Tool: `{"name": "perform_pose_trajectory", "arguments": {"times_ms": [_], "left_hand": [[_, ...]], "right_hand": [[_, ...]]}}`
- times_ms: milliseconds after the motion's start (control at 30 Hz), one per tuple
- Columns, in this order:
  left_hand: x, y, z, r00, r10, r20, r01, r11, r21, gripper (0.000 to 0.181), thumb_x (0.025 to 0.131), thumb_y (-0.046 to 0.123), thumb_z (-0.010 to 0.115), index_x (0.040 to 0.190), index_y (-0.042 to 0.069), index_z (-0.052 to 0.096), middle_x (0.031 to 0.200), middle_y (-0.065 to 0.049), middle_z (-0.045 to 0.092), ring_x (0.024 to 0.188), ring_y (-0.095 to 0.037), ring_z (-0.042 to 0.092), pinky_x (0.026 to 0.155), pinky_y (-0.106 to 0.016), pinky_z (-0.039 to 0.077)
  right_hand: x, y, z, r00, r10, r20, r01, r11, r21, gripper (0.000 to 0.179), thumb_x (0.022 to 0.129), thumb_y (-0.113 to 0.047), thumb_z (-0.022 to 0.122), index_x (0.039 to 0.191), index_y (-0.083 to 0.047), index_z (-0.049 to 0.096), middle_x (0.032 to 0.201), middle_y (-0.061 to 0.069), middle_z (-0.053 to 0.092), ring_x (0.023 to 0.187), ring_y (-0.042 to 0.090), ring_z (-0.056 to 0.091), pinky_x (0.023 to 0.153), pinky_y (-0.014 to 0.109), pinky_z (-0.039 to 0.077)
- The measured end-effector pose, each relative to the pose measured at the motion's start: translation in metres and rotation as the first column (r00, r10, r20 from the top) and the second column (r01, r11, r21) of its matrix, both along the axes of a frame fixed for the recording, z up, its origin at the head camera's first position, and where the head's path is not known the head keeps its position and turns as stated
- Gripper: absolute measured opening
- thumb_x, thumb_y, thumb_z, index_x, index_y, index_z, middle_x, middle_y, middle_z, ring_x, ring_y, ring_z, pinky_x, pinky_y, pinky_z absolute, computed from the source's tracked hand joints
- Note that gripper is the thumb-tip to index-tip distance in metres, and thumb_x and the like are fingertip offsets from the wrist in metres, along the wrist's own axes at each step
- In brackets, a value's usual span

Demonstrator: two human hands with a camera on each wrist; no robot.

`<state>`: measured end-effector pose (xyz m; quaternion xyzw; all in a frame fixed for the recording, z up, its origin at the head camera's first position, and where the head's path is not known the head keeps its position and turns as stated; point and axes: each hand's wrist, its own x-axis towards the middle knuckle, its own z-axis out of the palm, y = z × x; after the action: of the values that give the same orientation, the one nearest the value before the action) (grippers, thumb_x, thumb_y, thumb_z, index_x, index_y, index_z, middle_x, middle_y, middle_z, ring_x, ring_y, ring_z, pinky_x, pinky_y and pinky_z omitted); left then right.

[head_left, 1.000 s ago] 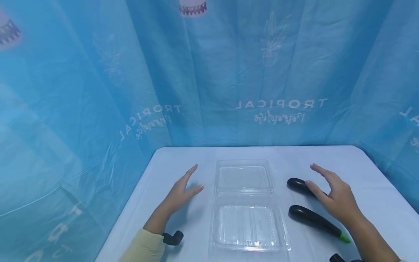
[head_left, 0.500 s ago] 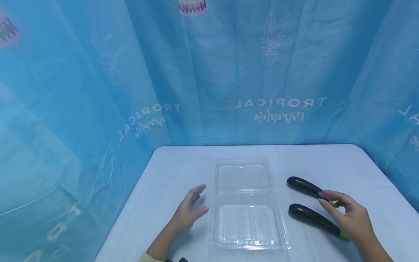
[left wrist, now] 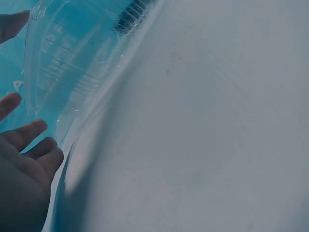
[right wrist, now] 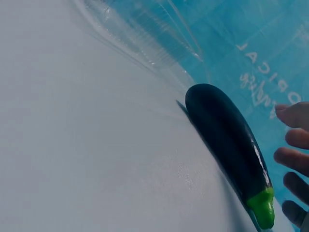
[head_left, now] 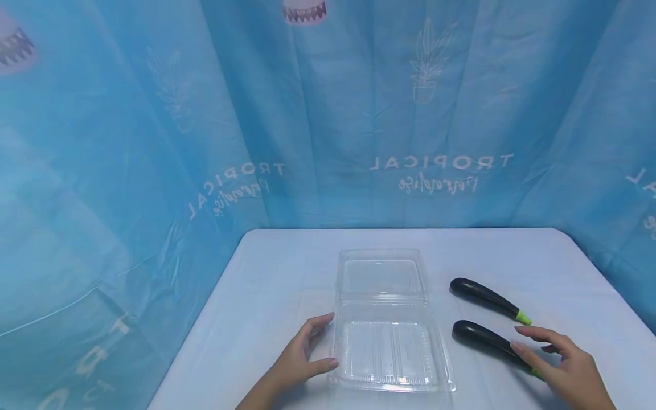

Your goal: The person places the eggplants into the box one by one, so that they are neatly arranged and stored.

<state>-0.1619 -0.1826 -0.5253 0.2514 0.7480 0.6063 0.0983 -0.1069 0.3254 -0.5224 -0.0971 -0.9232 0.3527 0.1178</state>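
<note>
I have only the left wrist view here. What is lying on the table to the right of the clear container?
Observer: The head view shows two things there: a farther eggplant and a nearer eggplant.
Operator: Is the right hand gripping one of them?
Observer: No; the right wrist view shows a gap between its visible fingers and the nearer eggplant.
Operator: And the container, is it open?
Observer: Yes, the head view shows its two halves laid open.

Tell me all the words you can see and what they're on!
"TROPICAL": on the blue curtain, backwards, at the back and left.
"Paradise": below it, curly and backwards too.
Other letters at the picture's edges: cut off.
No readable words on the clear box, far eggplant or near eggplant.
</note>
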Motion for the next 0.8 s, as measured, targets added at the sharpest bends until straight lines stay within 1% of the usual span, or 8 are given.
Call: {"name": "perform_pose_trajectory", "arguments": {"times_ms": [100,167,267,367,433,533,700,800], "left_hand": [[0.002,-0.001,-0.003,0.998,-0.062,0.014,0.062,0.997,0.039,0.084,0.087,0.005,0.085,0.154,-0.002,0.036,0.166,-0.021,0.03,0.156,-0.038,0.019,0.123,-0.036,0.022],[0.003,-0.001,-0.004,0.996,-0.081,0.026,0.08,0.996,0.046,0.085,0.086,0.005,0.086,0.155,-0.002,0.036,0.166,-0.019,0.03,0.156,-0.037,0.019,0.123,-0.033,0.022],[0.005,-0.001,-0.005,0.995,-0.093,0.025,0.091,0.995,0.05,0.085,0.086,0.004,0.086,0.154,-0.002,0.036,0.166,-0.018,0.031,0.156,-0.035,0.02,0.123,-0.033,0.023],[0.005,0.0,-0.006,0.996,-0.084,0.028,0.083,0.996,0.042,0.083,0.086,0.005,0.086,0.154,0.0,0.038,0.166,-0.015,0.032,0.156,-0.032,0.023,0.123,-0.033,0.024],[0.005,0.0,-0.006,0.997,-0.075,0.03,0.074,0.997,0.033,0.081,0.086,0.006,0.086,0.153,0.002,0.04,0.167,-0.013,0.033,0.155,-0.029,0.025,0.122,-0.032,0.025],[0.006,0.0,-0.007,0.997,-0.071,0.019,0.071,0.997,0.023,0.079,0.087,0.007,0.086,0.152,0.003,0.042,0.168,-0.01,0.032,0.155,-0.026,0.026,0.122,-0.031,0.026],[0.005,0.0,-0.006,0.998,-0.062,0.001,0.062,0.998,0.015,0.078,0.086,0.009,0.088,0.151,0.002,0.044,0.169,-0.007,0.031,0.155,-0.025,0.026,0.122,-0.031,0.026],[0.005,0.0,-0.004,0.999,-0.052,0.007,0.051,0.999,0.007,0.079,0.085,0.01,0.089,0.15,0.002,0.045,0.169,-0.005,0.032,0.155,-0.023,0.027,0.122,-0.031,0.026]], "right_hand": [[0.005,0.002,-0.005,1.0,-0.01,0.013,0.01,1.0,0.0,0.063,0.091,-0.052,0.082,0.126,-0.001,0.07,0.126,0.025,0.068,0.114,0.045,0.06,0.078,0.045,0.054],[0.008,0.004,-0.007,1.0,-0.008,0.027,0.008,1.0,0.002,0.063,0.088,-0.053,0.084,0.124,-0.003,0.071,0.127,0.023,0.069,0.115,0.046,0.06,0.078,0.043,0.056],[0.01,0.004,-0.009,0.999,0.004,0.033,-0.004,1.0,-0.02,0.063,0.085,-0.052,0.087,0.123,-0.004,0.07,0.129,0.022,0.069,0.118,0.047,0.061,0.084,0.049,0.057],[0.01,0.003,-0.012,0.999,0.005,0.048,-0.003,0.999,-0.049,0.067,0.082,-0.053,0.088,0.121,-0.002,0.069,0.129,0.023,0.069,0.12,0.049,0.06,0.091,0.061,0.054],[0.009,0.003,-0.013,0.998,0.007,0.062,-0.003,0.998,-0.066,0.069,0.081,-0.053,0.089,0.12,-0.001,0.069,0.128,0.023,0.07,0.12,0.05,0.06,0.092,0.062,0.053],[0.009,0.003,-0.017,0.996,0.003,0.085,0.001,0.999,-0.051,0.068,0.078,-0.055,0.091,0.118,-0.004,0.07,0.124,0.02,0.072,0.117,0.047,0.064,0.089,0.051,0.058],[0.006,0.004,-0.02,0.996,0.029,0.087,-0.024,0.998,-0.06,0.062,0.077,-0.05,0.093,0.115,-0.006,0.072,0.121,0.018,0.074,0.115,0.047,0.066,0.085,0.046,0.062],[0.005,0.005,-0.021,0.996,0.049,0.071,-0.045,0.998,-0.051,0.057,0.076,-0.044,0.095,0.113,-0.007,0.072,0.119,0.016,0.075,0.114,0.047,0.066,0.08,0.028,0.062]]}}
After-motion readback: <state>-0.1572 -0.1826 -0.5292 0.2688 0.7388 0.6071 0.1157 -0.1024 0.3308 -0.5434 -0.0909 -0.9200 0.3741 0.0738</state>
